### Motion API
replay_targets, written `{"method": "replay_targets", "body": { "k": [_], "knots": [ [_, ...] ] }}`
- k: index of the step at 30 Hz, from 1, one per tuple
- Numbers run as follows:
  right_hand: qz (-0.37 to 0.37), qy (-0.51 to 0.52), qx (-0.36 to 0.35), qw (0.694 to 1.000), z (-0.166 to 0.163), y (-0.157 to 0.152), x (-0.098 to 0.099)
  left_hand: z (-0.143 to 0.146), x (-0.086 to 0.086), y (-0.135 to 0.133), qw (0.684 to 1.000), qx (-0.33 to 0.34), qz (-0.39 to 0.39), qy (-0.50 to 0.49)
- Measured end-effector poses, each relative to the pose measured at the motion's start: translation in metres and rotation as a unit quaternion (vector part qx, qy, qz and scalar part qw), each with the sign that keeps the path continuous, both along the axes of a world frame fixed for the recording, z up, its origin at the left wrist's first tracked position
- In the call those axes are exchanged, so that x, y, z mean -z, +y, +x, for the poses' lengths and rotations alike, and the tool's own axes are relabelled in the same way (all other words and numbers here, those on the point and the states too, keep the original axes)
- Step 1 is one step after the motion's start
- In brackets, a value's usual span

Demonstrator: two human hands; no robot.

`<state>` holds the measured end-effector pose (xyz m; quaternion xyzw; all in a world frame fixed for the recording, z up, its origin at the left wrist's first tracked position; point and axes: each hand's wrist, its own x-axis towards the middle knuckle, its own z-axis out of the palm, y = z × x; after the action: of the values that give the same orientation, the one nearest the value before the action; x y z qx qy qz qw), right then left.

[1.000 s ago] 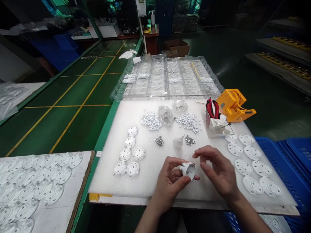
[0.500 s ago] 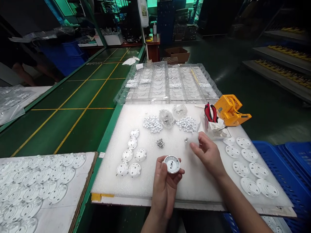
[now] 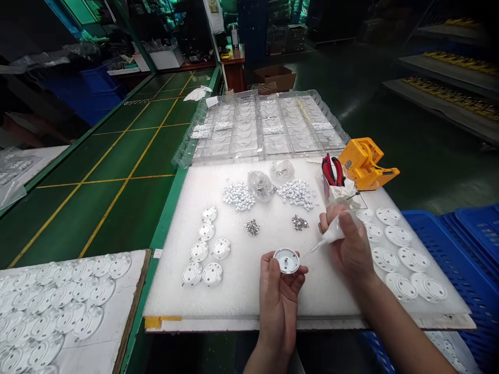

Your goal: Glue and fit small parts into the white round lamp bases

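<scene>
My left hand [image 3: 278, 301] holds a round white plastic part [image 3: 287, 261] by its rim, its hollow side facing up. In my right hand [image 3: 353, 249] is a white squeeze bottle [image 3: 336, 229], gripped with its thin nozzle slanting down to the left, apart from the part. Two piles of small metal pieces [image 3: 252, 227] lie on the white foam sheet [image 3: 241, 291] beyond my hands. Behind those are heaps of small white pieces [image 3: 238, 196] and clear plastic bags [image 3: 260, 186]. Several round white parts [image 3: 212, 274] lie to the left, and larger white discs [image 3: 400, 286] to the right.
Clear compartment trays [image 3: 245, 127] cover the far end of the table. A yellow tape dispenser [image 3: 366, 163] and red-handled pliers [image 3: 333, 170] stand at the right. Blue baskets [image 3: 440, 259] sit beyond the right edge. On the left, a white board [image 3: 105, 340] carries many white discs.
The right hand, empty before, now holds the squeeze bottle. My left hand has shifted slightly right with the round part. The view has moved a little, and the right-hand metal pile, partly hidden before, shows fully.
</scene>
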<state>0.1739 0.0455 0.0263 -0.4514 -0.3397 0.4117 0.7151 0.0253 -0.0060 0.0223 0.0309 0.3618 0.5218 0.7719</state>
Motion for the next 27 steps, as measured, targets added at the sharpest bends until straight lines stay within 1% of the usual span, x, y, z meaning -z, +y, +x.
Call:
{"method": "replay_targets", "body": {
  "k": [2, 4, 7, 10, 13, 20, 27],
  "knots": [
    [0.017, -0.036, 0.005, 0.999, -0.001, -0.002, 0.002, 0.001, 0.001, 0.0, 1.0, 0.0, 0.005, 0.007],
    [0.019, -0.064, 0.001, 0.998, -0.002, -0.004, 0.004, 0.002, 0.003, 0.0, 1.0, 0.001, 0.012, 0.008],
    [-0.015, -0.089, -0.006, 0.996, 0.0, -0.008, 0.009, 0.003, 0.004, 0.0, 1.0, 0.003, 0.022, 0.008],
    [-0.055, -0.123, 0.006, 0.991, 0.002, -0.01, 0.015, 0.005, 0.004, 0.0, 0.999, 0.002, 0.029, 0.019],
    [-0.067, -0.152, 0.012, 0.986, 0.004, -0.011, 0.021, 0.006, 0.005, 0.0, 0.999, 0.002, 0.04, 0.023],
    [-0.064, -0.153, 0.008, 0.986, 0.003, -0.013, 0.023, 0.006, 0.009, -0.001, 0.998, 0.014, 0.049, 0.026],
    [-0.064, -0.172, 0.011, 0.983, 0.002, -0.015, 0.022, 0.005, 0.008, -0.001, 0.998, 0.023, 0.05, 0.036]
  ]
}}
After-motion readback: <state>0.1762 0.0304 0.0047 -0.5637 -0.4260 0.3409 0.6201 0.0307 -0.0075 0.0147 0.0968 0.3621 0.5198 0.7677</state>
